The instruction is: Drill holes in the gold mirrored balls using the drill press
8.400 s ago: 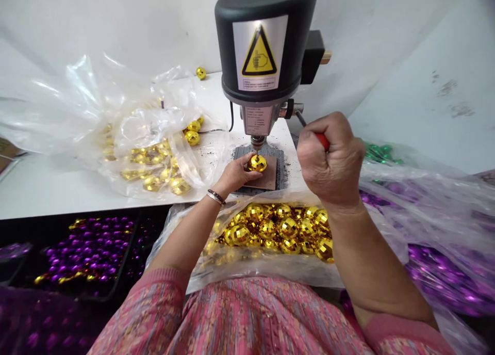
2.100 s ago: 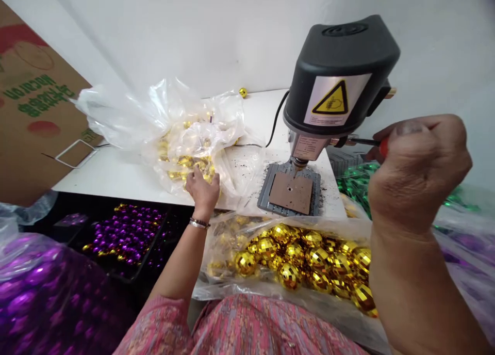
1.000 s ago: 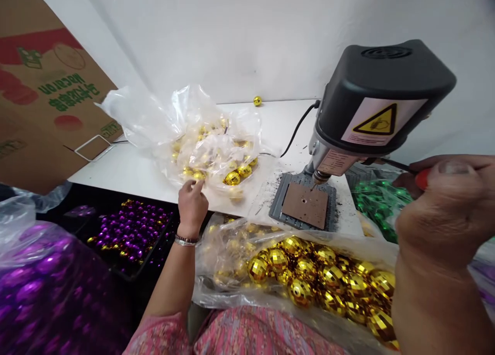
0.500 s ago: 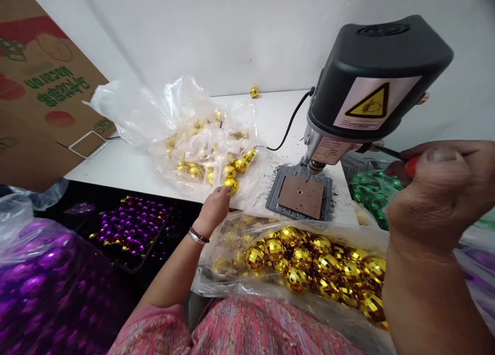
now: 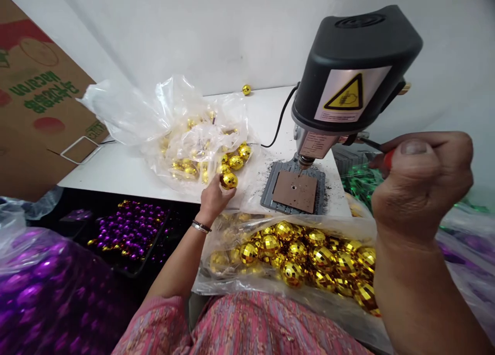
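- Head view, left hand: the left hand (image 5: 212, 202) has a closed grip, its fingertips (image 5: 220, 180) and thumb around a gold mirrored bauble (image 5: 229, 180). The bauble sits just above the edge of a clear plastic bag (image 5: 216, 123), well left of the drill's base. A beaded bracelet (image 5: 201, 226) circles the wrist, and a pink patterned sleeve (image 5: 162, 313) covers the upper arm.
- Head view, right hand: the right hand (image 5: 421, 184) is raised and closed in a fist around a red-handled tool (image 5: 388, 159), whose thin metal shaft points toward the drill head.
- Head view, drill: a black bench drill (image 5: 348, 71) with a yellow warning label (image 5: 344, 93) stands on a white surface (image 5: 266, 107). Its chuck (image 5: 305, 161) is over a brown pad (image 5: 294, 191) with a small hole, set on a grey base (image 5: 270, 190). Dark shavings (image 5: 328, 203) lie nearby.
- Head view, surroundings: more gold baubles (image 5: 232, 161) lie in the clear bag, and others (image 5: 297, 257) fill an open bag just below the surface. One loose bauble (image 5: 246, 89) sits at the far edge. Purple baubles (image 5: 131, 228) fill a black tray, green ones (image 5: 358, 182) lie right of the drill, and a cardboard box (image 5: 42, 76) leans at left.
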Action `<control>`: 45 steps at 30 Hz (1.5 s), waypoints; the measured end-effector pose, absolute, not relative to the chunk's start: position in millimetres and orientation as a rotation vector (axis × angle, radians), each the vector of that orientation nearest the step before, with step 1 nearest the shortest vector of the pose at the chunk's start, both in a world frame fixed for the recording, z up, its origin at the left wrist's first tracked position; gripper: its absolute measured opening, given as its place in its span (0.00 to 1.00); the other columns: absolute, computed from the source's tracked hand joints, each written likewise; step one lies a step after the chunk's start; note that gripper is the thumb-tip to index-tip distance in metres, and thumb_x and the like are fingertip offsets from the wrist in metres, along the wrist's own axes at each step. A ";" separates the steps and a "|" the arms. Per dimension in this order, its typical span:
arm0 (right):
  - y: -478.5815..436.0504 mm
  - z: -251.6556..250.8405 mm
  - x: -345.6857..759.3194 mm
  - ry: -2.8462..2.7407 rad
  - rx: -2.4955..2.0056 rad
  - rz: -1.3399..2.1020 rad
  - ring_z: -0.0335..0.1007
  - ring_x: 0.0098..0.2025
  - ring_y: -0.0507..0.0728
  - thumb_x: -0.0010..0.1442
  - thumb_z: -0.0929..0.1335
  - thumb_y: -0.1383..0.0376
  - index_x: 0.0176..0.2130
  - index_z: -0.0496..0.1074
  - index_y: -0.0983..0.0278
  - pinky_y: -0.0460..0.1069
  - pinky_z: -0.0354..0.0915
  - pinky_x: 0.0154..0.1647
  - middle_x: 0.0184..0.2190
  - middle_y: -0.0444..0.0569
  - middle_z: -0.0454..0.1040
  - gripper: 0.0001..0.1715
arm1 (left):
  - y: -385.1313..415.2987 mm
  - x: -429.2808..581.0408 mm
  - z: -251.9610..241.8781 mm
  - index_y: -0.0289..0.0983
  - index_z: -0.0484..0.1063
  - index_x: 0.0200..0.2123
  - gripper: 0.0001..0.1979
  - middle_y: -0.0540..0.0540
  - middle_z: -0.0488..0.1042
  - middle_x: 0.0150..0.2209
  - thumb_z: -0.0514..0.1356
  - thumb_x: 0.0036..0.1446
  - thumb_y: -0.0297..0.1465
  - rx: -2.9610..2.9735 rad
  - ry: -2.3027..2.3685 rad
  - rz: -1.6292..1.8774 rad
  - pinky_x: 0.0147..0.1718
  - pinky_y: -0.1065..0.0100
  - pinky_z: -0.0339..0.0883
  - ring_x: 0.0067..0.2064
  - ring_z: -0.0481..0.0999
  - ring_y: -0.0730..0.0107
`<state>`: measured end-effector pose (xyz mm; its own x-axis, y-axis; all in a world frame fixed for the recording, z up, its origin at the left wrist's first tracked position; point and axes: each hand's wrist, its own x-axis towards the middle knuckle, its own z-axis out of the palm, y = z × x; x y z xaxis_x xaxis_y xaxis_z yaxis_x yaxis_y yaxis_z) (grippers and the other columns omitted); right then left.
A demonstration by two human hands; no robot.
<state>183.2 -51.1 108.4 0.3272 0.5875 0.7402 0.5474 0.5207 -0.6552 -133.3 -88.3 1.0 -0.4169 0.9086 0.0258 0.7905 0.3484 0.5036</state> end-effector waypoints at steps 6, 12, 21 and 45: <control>-49.9 121.4 182.6 -1.370 -1.097 -0.017 0.62 0.28 0.46 0.67 0.58 0.50 0.29 0.65 0.65 0.46 0.57 0.33 0.23 0.42 0.63 0.25 | -105.7 -123.9 30.5 0.41 0.66 0.60 0.35 0.44 0.76 0.48 0.68 0.48 0.41 1.245 1.355 1.330 0.42 0.66 0.71 0.43 0.76 0.66; -26.8 161.0 181.5 -1.326 -1.140 0.125 0.52 0.26 0.45 0.66 0.58 0.62 0.23 0.59 0.64 0.46 0.48 0.32 0.20 0.39 0.56 0.20 | -93.7 -84.0 35.8 0.39 0.69 0.55 0.32 0.44 0.79 0.40 0.71 0.47 0.41 0.751 0.791 1.127 0.32 0.68 0.71 0.31 0.75 0.71; 23.7 192.1 185.3 -1.209 -1.257 0.332 0.45 0.26 0.45 0.67 0.61 0.66 0.21 0.60 0.65 0.47 0.46 0.31 0.20 0.40 0.55 0.23 | -50.1 -43.1 21.8 0.37 0.68 0.47 0.23 0.47 0.79 0.36 0.71 0.50 0.35 0.684 1.147 0.991 0.29 0.73 0.70 0.28 0.76 0.75; 22.2 193.1 186.0 -1.255 -1.208 0.415 0.50 0.29 0.46 0.70 0.59 0.64 0.23 0.56 0.64 0.46 0.52 0.39 0.22 0.38 0.57 0.22 | -25.7 9.0 30.4 0.35 0.73 0.62 0.32 0.45 0.81 0.42 0.69 0.53 0.34 1.748 1.684 0.574 0.42 0.69 0.69 0.38 0.76 0.68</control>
<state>186.0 22.2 193.1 0.3363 0.8020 0.4937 0.3500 0.3803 -0.8561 9.0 -25.7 30.4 0.0852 0.9895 -0.1171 0.7121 0.0217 0.7017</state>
